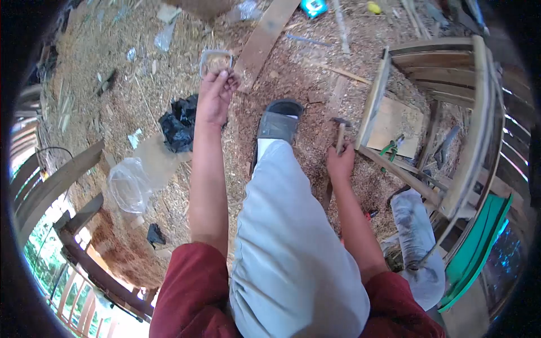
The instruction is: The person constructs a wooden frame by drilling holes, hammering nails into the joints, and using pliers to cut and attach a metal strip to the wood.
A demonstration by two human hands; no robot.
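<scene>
At upper centre-left, my left hand point(216, 96) is closed, with its fingers pinched at the near edge of a small clear plastic container point(216, 53). What the container holds is too blurred to tell. My right hand point(340, 163) wraps round the wooden handle of a hammer point(341, 128), low over the sawdust-covered ground, with the hammer's head pointing away from me. Just right of that hand stands a wooden frame point(372, 104) of slats and posts. Pliers with green handles point(389, 151) rest at the frame's lower rail.
A long board point(265, 42) lies ahead, near a teal tape measure point(313, 7). A black plastic bag point(177, 127) and a clear plastic bag point(129, 185) lie to the left. My sandalled foot point(279, 121) is between my hands. A green sheet point(473, 253) stands at lower right.
</scene>
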